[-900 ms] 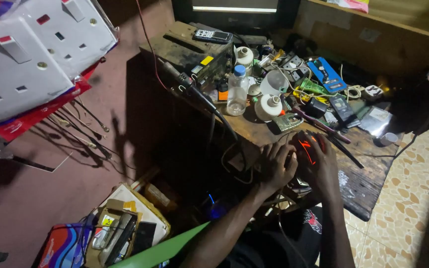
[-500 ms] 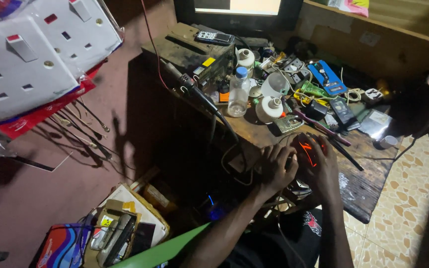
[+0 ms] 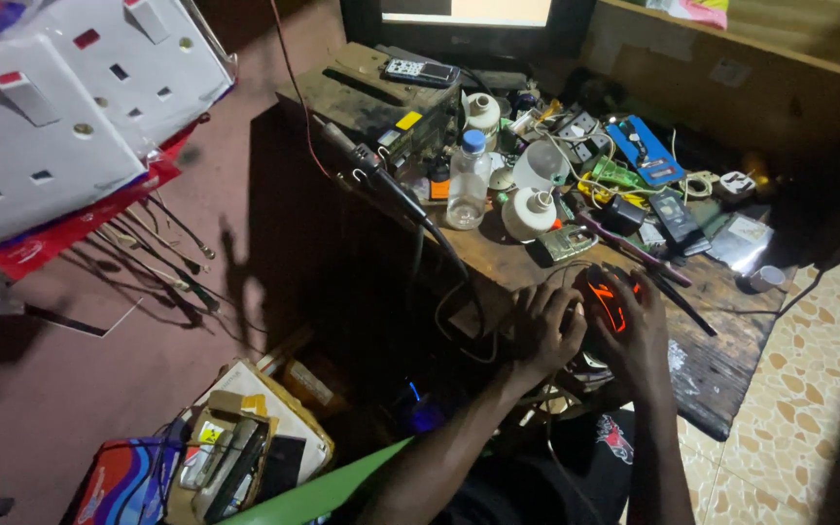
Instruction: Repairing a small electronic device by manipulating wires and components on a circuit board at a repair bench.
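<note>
A: Location of the black mouse (image 3: 607,303)?

B: Near edge of the wooden table (image 3: 721,374), red light glowing, between both hands.

A: Grip condition?

B: Left hand (image 3: 546,329) curls closed on the mouse's left flank; right hand (image 3: 642,326) wraps its right flank. A clear bottle (image 3: 467,181) stands well behind.

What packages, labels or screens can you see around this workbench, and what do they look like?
Screen: top centre behind the bench, bright pale rectangle in a dark frame.
Socket packs: upper left, white switched sockets on red backing.
Blue card pack: bench's far right, flat blue rectangle.
Yellow label: small tag on the dark box.
</note>
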